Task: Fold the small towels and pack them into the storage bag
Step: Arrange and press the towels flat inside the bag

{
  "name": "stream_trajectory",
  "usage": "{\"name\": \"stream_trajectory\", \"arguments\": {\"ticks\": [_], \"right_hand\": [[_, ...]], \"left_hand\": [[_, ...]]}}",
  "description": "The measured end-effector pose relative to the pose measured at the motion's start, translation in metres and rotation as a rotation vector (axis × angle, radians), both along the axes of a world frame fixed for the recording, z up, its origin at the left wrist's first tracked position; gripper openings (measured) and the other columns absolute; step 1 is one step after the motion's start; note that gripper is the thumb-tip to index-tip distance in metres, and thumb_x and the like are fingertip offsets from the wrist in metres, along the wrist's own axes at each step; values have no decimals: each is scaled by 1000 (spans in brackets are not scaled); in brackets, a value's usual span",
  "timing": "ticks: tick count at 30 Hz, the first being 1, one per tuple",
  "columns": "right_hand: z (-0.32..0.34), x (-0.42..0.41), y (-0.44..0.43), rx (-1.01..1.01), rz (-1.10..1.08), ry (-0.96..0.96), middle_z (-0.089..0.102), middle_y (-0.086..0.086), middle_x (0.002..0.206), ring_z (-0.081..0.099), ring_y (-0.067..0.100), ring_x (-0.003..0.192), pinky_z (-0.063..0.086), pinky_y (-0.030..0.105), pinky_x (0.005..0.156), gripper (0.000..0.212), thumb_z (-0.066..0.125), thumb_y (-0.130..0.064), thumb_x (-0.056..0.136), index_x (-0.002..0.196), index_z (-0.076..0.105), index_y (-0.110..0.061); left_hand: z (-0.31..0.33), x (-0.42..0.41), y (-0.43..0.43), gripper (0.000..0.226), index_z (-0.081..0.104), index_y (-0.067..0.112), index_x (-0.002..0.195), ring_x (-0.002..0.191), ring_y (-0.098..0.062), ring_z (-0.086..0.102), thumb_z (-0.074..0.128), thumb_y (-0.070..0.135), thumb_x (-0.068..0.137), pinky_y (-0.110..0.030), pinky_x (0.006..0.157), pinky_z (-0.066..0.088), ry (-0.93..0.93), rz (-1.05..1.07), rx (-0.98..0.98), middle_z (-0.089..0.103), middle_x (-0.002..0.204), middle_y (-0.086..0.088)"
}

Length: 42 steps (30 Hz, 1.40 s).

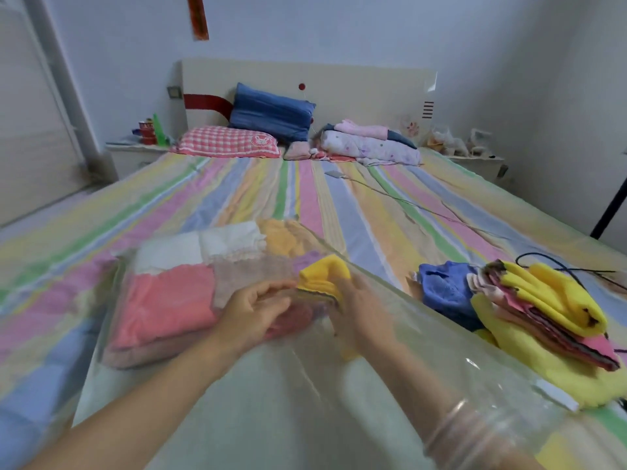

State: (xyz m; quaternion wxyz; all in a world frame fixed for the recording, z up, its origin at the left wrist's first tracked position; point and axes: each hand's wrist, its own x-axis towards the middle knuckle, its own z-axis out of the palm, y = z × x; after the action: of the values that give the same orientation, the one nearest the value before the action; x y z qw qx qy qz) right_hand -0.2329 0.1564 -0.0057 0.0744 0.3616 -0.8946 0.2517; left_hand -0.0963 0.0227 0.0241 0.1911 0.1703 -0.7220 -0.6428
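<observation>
Now both my hands are at the far end of the clear bag (271,401), which lies flat on the bed (373,205). My right hand (359,307) reaches in through the bag's mouth, forearm showing through the film, and its fingers curl round the folded yellow towel (324,276), gripping it from the right side. My left hand (258,307) sits just beside it with the fingers curled and the tips at the towel's left edge; the blur keeps me from telling whether they pinch the towel, the film, or nothing.

The yellow towel is inside the bag, against the packed ones. Those fill the bag's far end: a pink towel (169,307) under my left hand, a beige towel (251,279) touching it, white towels (203,247) behind, an orange towel (285,235) and a purple towel (308,259) at the back right.

To my right, outside the bag, a loose pile (559,310) of yellow and pink cloths rests on the bed with a blue towel (444,290) against its left side.
</observation>
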Motion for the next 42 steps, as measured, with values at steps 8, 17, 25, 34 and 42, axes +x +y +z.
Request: {"name": "stream_trajectory", "arguments": {"ticks": [8, 17, 25, 34, 42], "right_hand": [[-14, -52, -83, 75, -206, 230, 61, 12, 84, 59, 33, 78, 46, 36, 66, 33, 51, -32, 66, 91, 65, -15], [-25, -99, -103, 208, 182, -100, 20, -2, 155, 21, 19, 142, 23, 41, 115, 61, 18, -67, 86, 144, 25, -48], [-34, -84, -78, -117, 191, 206, 50, 2, 141, 46, 21, 132, 38, 41, 108, 43, 38, -13, 93, 132, 55, -17], [-17, -92, -114, -218, 373, -475, 51, -3, 107, 50, 10, 93, 39, 15, 74, 44, 43, -33, 98, 132, 48, -5], [1, -92, -95, -516, 360, -1163, 59, 18, 76, 53, 23, 61, 41, 33, 53, 31, 49, 0, 91, 86, 76, -15]], "left_hand": [[-21, -34, -74, 43, 72, 25, 107, 111, -10, 60, 48, 44, 77, -19, 95, 40, -228, 178, -937, 68, 116, 11], [-44, -47, -103, 17, 76, 36, 71, 81, 10, 64, 70, 25, 83, -13, 75, 51, -254, 136, -759, 71, 81, 25], [-46, -59, -127, 34, 65, 28, 112, 112, -16, 56, 54, 31, 80, -34, 98, 45, -232, 219, -1016, 61, 117, 8], [-62, -69, -129, 96, 5, 25, 155, 149, -9, -3, -11, 60, 67, -33, 121, -8, -604, 92, -1135, -1, 163, 3], [-64, -68, -127, 62, 5, 28, 154, 148, -9, -8, 9, 48, 97, -36, 121, -7, -657, 51, -1144, -5, 162, 5]]}}
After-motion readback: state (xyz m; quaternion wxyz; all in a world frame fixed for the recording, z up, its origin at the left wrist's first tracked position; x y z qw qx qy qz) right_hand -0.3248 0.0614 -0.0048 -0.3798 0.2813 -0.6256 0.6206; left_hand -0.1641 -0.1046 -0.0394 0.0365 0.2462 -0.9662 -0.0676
